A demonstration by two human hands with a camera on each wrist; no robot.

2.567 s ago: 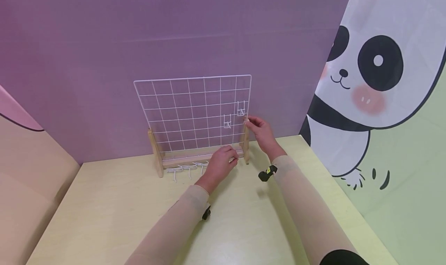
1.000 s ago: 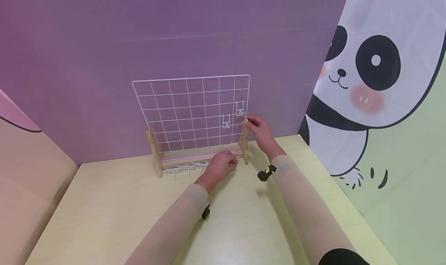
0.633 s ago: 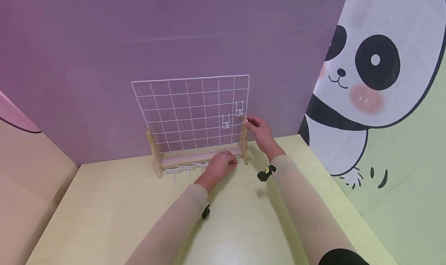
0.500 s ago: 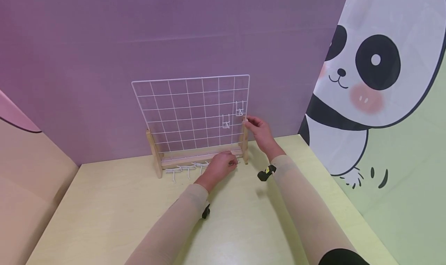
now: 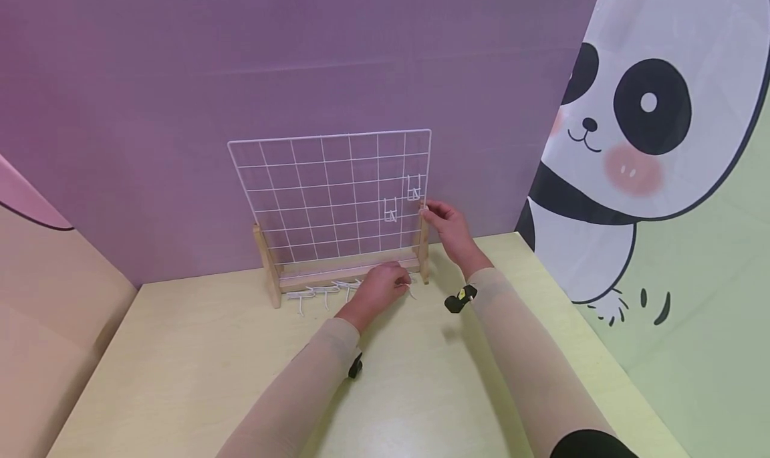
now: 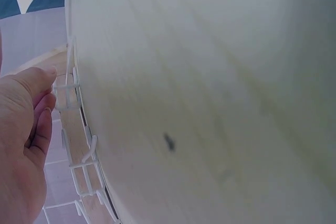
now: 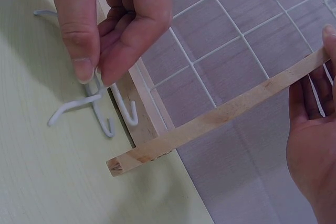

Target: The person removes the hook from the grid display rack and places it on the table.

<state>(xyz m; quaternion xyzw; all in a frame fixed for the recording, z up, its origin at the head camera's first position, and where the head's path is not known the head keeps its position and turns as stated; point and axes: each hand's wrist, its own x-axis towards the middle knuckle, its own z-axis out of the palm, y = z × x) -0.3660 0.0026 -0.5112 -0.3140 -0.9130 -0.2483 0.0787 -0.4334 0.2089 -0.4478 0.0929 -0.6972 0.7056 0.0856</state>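
Observation:
Low at the front of the rack, my left hand (image 5: 380, 287) pinches a white wire hook (image 7: 95, 100) between thumb and forefinger. Its bent ends point down and out near the tabletop. My right hand (image 5: 452, 232) grips the right wooden upright (image 7: 220, 115) near its top, at the edge of the white wire grid (image 5: 325, 136). In the right wrist view, the right fingers wrap behind that wood. Two hooks hang on the grid's right part, an upper one (image 5: 414, 189) and a lower one (image 5: 391, 210). My left palm is hidden from the head camera.
Several loose wire hooks (image 5: 325, 289) lie in a row before the rack's wooden base (image 5: 301, 281). The rack stands at the back of a pale table (image 5: 198, 364), against a purple wall (image 5: 180, 144). A panda picture (image 5: 656, 170) covers the right side.
My left hand has come down slightly, and a prong of its hook now shows below the fingertips. The right hand stays at the upright.

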